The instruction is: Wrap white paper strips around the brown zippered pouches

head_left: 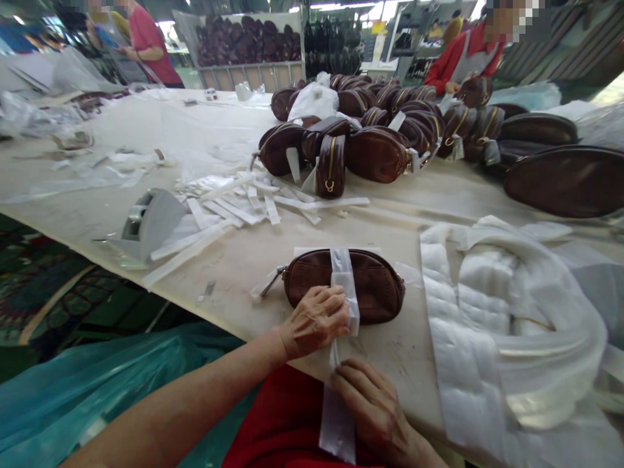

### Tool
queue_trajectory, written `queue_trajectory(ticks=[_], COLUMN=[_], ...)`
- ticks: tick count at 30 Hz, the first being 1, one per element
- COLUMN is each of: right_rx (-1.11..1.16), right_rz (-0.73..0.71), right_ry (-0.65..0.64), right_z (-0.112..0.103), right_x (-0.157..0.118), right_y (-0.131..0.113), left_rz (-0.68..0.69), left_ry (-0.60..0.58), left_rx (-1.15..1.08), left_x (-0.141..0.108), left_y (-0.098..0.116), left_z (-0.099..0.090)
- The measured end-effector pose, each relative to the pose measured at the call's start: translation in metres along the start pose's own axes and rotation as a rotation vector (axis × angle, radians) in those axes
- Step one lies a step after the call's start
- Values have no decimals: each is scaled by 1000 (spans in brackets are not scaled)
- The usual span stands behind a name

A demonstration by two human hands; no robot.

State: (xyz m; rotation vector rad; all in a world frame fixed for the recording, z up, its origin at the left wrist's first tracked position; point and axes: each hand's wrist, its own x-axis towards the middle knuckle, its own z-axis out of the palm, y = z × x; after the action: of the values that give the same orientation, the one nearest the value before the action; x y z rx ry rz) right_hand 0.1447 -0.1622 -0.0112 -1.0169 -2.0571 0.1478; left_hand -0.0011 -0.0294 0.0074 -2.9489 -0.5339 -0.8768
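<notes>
A small dark-brown oval zip bag [377,286] lies on the table in front of me, its zip pull and strap end at the left. A translucent white plastic strip [341,263] runs over its middle and hangs down past the table edge. My left hand [319,315] presses on the bag's lower front, its curled fingertips on the strip and its thumb hidden. Below it, at the table edge, my right hand [368,403] pinches the strip between thumb and fingers. The strip's loose end [337,429] dangles over my red clothing.
A grey tape dispenser [156,221] and a heap of cut white strips [244,205] lie at the left. Many brown bags [377,153] crowd the back. White foam wrap [463,351] covers the right side. Across the table, a person in red [468,58] handles a bag.
</notes>
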Motion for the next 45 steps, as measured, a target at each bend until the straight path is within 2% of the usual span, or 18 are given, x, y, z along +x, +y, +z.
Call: queue_trajectory(ticks=[4,10,15,20,23,26,29,31,36,40,43,45], right_rx=[44,-7,-111,-131,-125,-121,-102,-97,-114,-94,-80,-68], right_rz=[12,-54,-135,-166,-190,-179,-91,-9,197,249,251,261], right_ry=[-22,-55,-161,-110,-63,-51,-84,-119,-219,-262,-275,-269], right_z=[-19,-42,-70,-86,-79,-63,-44,-32,-17,-13,-12,-11], right_x=[5,19,50,90,113,130,136,134,126,126,125,125], right_y=[-4,-6,0,28,56,85,108,119,128,129,131,132], left_rz=[49,53,43,43,28,3,-31,-42,-92,-262,-342,-326], left_ry=[9,33,67,31,-7,-57,-76,-45,73,89,52,14], left_rx=[68,119,136,90,-15,-106,-147,-173,-234,-270,-96,34], left_x=[0,-3,-3,-6,-9,-11,-12,-13,-10,11,29,34], left_y=[-1,0,3,2,-1,-2,-3,-2,3,4,1,0], left_z=[1,3,4,4,2,-1,-2,-1,-2,-7,-3,3])
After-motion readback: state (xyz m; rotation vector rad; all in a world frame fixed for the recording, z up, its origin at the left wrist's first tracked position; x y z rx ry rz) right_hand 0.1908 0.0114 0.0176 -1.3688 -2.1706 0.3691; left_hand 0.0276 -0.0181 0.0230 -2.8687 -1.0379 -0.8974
